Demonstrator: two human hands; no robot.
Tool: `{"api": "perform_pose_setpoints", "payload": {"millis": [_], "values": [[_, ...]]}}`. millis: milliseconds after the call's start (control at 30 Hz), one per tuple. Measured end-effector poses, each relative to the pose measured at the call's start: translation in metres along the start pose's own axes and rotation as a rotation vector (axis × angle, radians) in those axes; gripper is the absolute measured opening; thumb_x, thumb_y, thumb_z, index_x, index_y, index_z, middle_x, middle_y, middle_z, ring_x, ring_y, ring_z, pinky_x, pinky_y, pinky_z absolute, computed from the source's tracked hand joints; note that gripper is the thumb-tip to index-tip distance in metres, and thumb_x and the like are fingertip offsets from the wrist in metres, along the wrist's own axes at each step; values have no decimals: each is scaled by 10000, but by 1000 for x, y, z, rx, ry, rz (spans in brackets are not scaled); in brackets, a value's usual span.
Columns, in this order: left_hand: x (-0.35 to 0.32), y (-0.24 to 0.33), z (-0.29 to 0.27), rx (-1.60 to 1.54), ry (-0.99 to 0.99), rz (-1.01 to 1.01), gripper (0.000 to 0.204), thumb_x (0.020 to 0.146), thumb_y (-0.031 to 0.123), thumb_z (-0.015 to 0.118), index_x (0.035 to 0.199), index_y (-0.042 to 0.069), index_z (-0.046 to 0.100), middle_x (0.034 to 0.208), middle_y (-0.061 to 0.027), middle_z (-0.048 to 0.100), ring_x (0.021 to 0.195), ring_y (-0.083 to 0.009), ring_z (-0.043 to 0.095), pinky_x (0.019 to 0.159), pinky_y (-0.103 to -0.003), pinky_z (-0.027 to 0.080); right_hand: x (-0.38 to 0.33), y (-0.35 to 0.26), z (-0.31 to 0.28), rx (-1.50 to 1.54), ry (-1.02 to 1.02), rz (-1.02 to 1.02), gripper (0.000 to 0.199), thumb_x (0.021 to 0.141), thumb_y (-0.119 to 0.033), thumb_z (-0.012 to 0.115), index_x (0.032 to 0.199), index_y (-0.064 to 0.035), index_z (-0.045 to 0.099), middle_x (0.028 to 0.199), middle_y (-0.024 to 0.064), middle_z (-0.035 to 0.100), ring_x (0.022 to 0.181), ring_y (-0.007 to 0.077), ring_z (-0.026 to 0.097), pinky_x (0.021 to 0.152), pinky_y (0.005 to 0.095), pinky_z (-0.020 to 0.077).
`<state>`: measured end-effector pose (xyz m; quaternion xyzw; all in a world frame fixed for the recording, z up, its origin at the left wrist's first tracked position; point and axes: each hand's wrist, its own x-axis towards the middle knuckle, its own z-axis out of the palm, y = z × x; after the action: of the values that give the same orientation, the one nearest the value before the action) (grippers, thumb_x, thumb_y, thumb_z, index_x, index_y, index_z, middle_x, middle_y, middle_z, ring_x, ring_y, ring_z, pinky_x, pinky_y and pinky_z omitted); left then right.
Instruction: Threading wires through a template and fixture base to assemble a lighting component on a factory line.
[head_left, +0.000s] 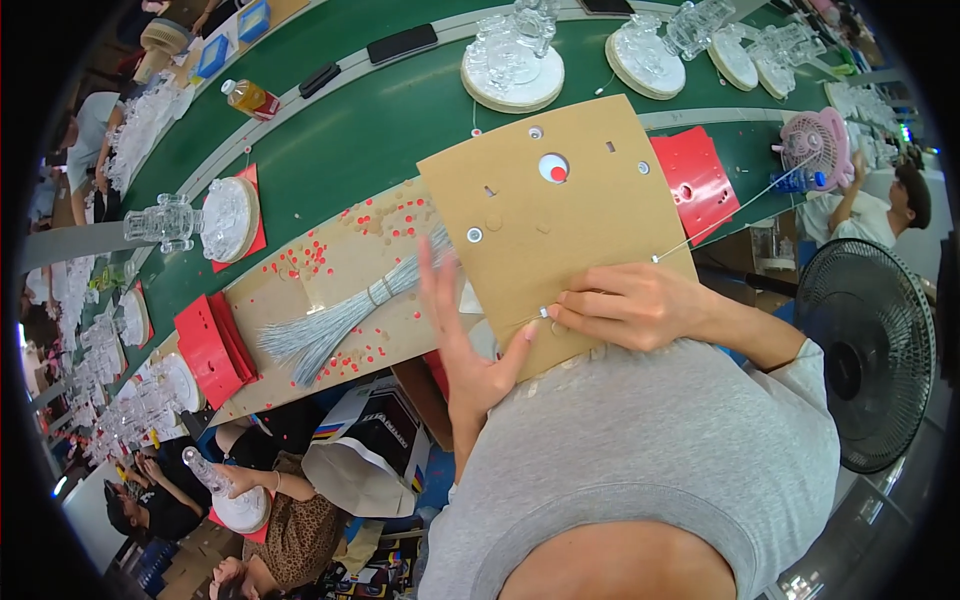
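With the brown board tilted between the counter and the grey shirt, wobble's probably best avoided if the tiny white fitting, pinched by fingers of the right hand, is gripped snugly, the spread-fingered left hand being braced alongside.

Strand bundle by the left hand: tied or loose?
Tied: a band rings the silver strand bundle. Its lower-left end fans out; whether the other end does, behind the blurred left hand, I cannot tell.
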<state>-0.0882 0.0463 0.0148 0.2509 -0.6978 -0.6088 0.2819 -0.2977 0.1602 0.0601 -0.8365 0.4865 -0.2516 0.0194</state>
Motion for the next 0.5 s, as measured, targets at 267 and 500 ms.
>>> {"api": "perform_pose_setpoints", "payload": {"millis": [267, 500], "values": [[17, 0, -8, 339, -31, 459, 179, 728, -55, 795, 847, 36, 696, 1050, -135, 741, 1256, -380, 622, 1110, -571, 388, -5, 2, 6, 55, 148, 108, 288, 735, -52, 737, 1016, 4, 759, 1000, 89, 676, 843, 212, 678, 650, 298, 587], [11, -9, -2, 74, -20, 302, 192, 780, -116, 721, 776, 31, 598, 816, -96, 728, 989, -330, 752, 1063, -517, 427, -9, 6, 8, 134, 147, 166, 304, 706, -38, 788, 1008, -13, 768, 1015, 61, 688, 841, 213, 679, 677, 311, 586]]}}
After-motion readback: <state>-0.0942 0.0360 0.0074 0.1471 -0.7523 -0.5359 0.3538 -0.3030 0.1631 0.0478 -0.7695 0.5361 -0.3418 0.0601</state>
